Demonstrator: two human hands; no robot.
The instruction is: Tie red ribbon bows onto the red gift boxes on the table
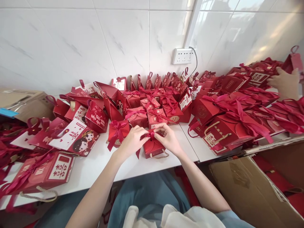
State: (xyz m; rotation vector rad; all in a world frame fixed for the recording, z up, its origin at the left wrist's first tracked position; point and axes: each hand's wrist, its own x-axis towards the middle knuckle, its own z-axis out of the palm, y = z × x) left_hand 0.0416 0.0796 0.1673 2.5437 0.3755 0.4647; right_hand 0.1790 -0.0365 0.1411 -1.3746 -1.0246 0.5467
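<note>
A small red gift box with a gold rope handle sits near the front edge of the white table. On its top is a dark red ribbon, bunched into a knot or bow. My left hand pinches the ribbon from the left side. From the right, my right hand pinches the same ribbon, thumb and fingers pressed together. One ribbon tail hangs down left of the box. Just left of my left hand stands another red box with a tied bow. Behind the hands are several more bowed boxes.
Red gift boxes crowd the table's right side, and more lie at the left. A power strip is on the tiled wall. Cardboard boxes stand at lower right and far left. Another person's hand reaches in at right.
</note>
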